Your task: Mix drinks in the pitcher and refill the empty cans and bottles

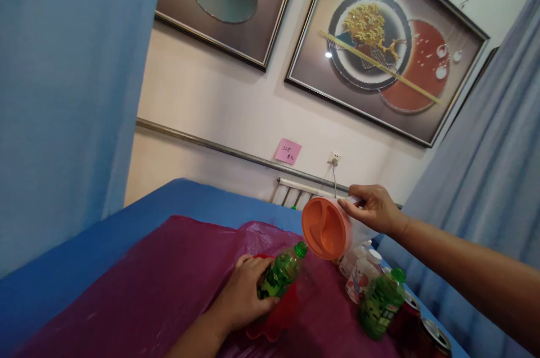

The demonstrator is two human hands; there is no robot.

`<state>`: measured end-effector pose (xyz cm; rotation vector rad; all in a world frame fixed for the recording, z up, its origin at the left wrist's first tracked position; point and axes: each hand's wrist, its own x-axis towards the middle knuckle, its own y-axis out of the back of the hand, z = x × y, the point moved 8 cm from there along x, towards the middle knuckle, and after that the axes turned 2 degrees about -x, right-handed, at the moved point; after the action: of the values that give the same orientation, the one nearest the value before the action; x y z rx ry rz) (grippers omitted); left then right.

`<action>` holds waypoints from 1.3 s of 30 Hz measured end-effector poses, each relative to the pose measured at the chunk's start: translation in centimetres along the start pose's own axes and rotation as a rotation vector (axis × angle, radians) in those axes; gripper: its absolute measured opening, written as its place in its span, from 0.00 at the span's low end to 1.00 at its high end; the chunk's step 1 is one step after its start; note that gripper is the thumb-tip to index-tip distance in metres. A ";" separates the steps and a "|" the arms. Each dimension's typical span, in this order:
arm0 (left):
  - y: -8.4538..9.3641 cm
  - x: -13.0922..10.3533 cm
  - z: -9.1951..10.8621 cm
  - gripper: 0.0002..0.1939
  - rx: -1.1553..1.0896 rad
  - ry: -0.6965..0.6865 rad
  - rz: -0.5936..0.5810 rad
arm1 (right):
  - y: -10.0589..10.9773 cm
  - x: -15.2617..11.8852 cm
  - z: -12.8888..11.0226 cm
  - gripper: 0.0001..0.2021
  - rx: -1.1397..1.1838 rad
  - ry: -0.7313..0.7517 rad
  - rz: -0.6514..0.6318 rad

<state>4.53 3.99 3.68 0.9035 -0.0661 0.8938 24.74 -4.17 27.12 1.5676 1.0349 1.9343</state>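
Observation:
My left hand (244,293) is wrapped round a green plastic bottle (282,272) with a green cap, which leans to the right. Under that bottle is a red plastic thing (276,318) with a wavy edge, partly hidden by the hand. My right hand (373,209) grips the handle of an orange divided bowl (327,227), raised above the table and tipped so its inside faces me. A curved wall splits the bowl's inside, and nothing shows in it.
Purple plastic sheeting (139,285) covers part of the blue table (189,195). At the right stand a second green bottle (382,304), a printed clear bottle (360,279) and drink cans (434,338). Blue curtains (71,94) hang on both sides.

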 end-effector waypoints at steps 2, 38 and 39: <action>0.0 0.0 0.0 0.24 -0.001 0.002 -0.001 | 0.1 0.0 0.0 0.21 -0.005 0.000 0.006; 0.1 0.2 0.4 0.25 0.010 -0.019 -0.025 | -0.3 0.7 -0.1 0.22 0.024 -0.011 -0.049; 0.1 0.2 0.4 0.26 0.006 -0.022 -0.019 | -0.4 0.8 -0.2 0.22 0.028 -0.007 -0.051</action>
<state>4.65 3.87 4.08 0.9184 -0.0742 0.8671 24.30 -3.42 27.33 1.5468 1.0926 1.8865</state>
